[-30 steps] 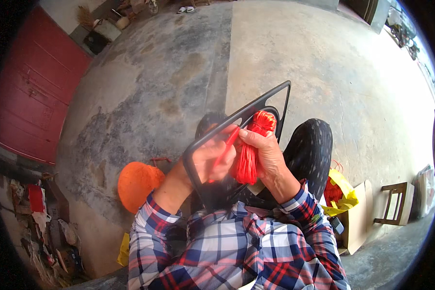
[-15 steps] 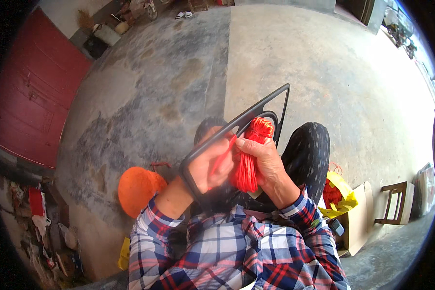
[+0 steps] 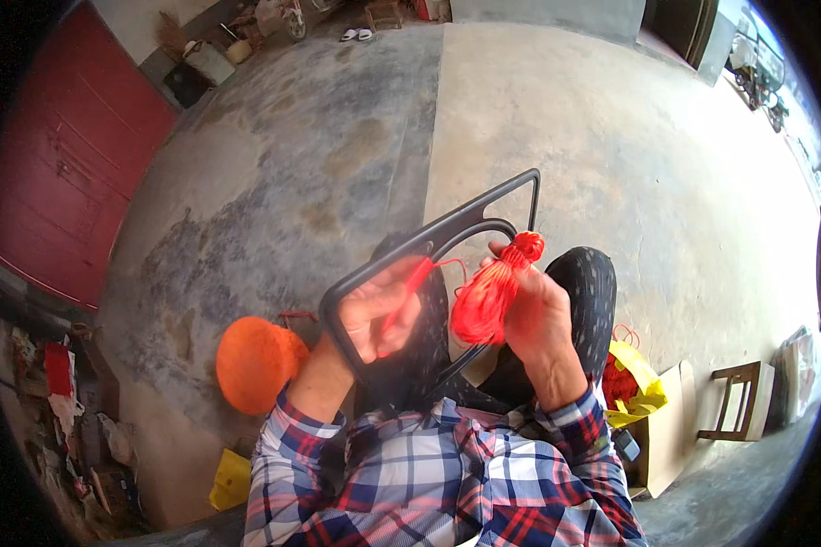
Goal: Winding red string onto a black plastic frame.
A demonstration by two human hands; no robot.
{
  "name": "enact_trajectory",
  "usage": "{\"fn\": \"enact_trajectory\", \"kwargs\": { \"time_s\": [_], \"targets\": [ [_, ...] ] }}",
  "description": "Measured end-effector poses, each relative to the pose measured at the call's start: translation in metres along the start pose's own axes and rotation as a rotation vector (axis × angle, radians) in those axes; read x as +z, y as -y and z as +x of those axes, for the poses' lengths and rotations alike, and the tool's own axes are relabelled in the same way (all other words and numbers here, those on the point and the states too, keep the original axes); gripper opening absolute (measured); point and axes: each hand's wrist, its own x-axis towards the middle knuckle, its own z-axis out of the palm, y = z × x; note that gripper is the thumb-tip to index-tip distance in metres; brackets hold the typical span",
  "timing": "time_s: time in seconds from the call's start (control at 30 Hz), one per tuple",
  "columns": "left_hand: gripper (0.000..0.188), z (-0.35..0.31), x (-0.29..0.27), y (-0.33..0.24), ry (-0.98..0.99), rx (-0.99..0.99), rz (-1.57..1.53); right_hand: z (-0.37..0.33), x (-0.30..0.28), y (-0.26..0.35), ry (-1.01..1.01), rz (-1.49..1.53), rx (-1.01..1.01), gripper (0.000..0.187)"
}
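My right hand (image 3: pixel 540 314) grips a bundle of shiny red cord (image 3: pixel 485 301), pinched near its top so that the strands flare out below. A slim red stick-like tool (image 3: pixel 409 294) is held in my closed left hand (image 3: pixel 374 314); motion smears it, and I cannot make out its kind. From its upper end a thin red strand loops across toward the bundle. A black frame (image 3: pixel 401 255) with a rounded inner hoop slants over my lap. My left hand shows within the frame's opening, and the hoop passes close to the cord.
An orange round thing (image 3: pixel 257 365) sits left of my legs. At my right, a yellow bag (image 3: pixel 643 378) with red cord stands in a cardboard box (image 3: pixel 670 433), beside a small wooden stool (image 3: pixel 741 401). Clutter (image 3: pixel 73 410) lines the left edge.
My hands have moved apart, the right hand shifting rightward with the cord bundle. The bundle has tilted and spread, and a strand now shows between it and the tool. The frame sits slightly lower.
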Motion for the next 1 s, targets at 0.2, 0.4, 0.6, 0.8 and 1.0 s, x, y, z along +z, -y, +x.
{"fn": "enact_trajectory", "kwargs": {
  "time_s": [0.2, 0.4, 0.6, 0.8, 1.0],
  "targets": [
    [0.05, 0.003, 0.03, -0.001, -0.059, -0.007, -0.026, -0.034, 0.037, 0.018, 0.61, -0.812, -0.02, 0.059],
    [0.047, 0.002, 0.053, 0.01, -0.049, 0.094, -0.293, -0.024, 0.055, 0.002, 0.23, -1.174, -0.481, 0.039],
    [0.037, -0.005, 0.036, 0.02, -0.108, 0.114, 0.166, -0.017, 0.037, 0.0, 0.305, -0.918, -0.392, 0.019],
    [0.047, -0.011, 0.055, 0.007, -0.017, -0.151, -0.254, 0.003, -0.012, -0.014, 0.285, -0.167, 0.134, 0.042],
    [0.05, -0.015, 0.063, 0.01, -0.051, -0.086, -0.2, 0.009, 0.032, -0.01, 0.479, -0.003, 0.169, 0.04]
  ]
}}
